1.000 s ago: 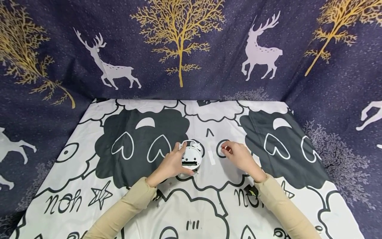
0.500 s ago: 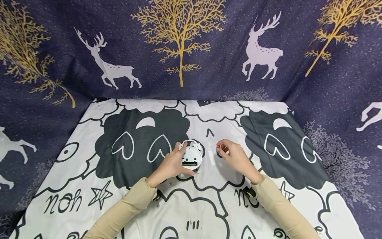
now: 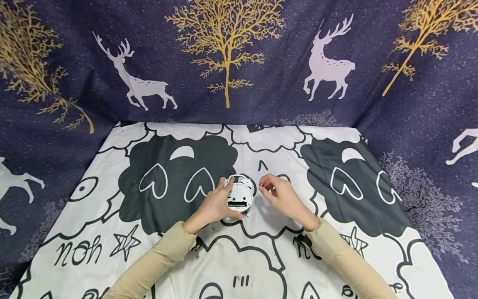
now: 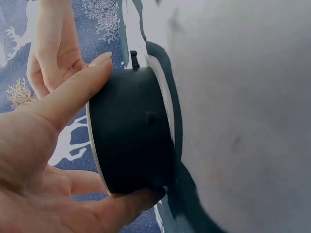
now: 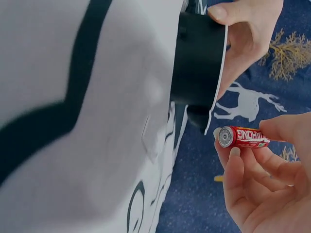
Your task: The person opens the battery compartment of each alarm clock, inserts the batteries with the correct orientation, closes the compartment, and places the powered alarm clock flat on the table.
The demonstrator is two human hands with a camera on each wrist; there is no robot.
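Observation:
A round alarm clock [image 3: 242,194] lies face down on the cloth, its white back up and a dark battery slot [image 3: 237,204] uncovered in it. Bells and a handle show at its far end. My left hand [image 3: 213,204] grips the clock from the left, with thumb and fingers spread around its black side [image 4: 131,131]. Just right of the clock, my right hand [image 3: 283,196] pinches a small red battery [image 5: 247,137] between thumb and fingertips. One flat metal end of the battery faces the right wrist camera. It is held above the cloth, close to the clock's edge.
A white cloth [image 3: 246,257] with black cartoon drawings covers the table. A thin, clear-looking strip [image 5: 149,138] lies on it beside the clock. Behind stands a dark blue curtain [image 3: 261,95] printed with deer and trees.
My right hand has moved left toward the clock with the battery, passing over the pale strip on the cloth. The left hand and the clock have stayed in place.

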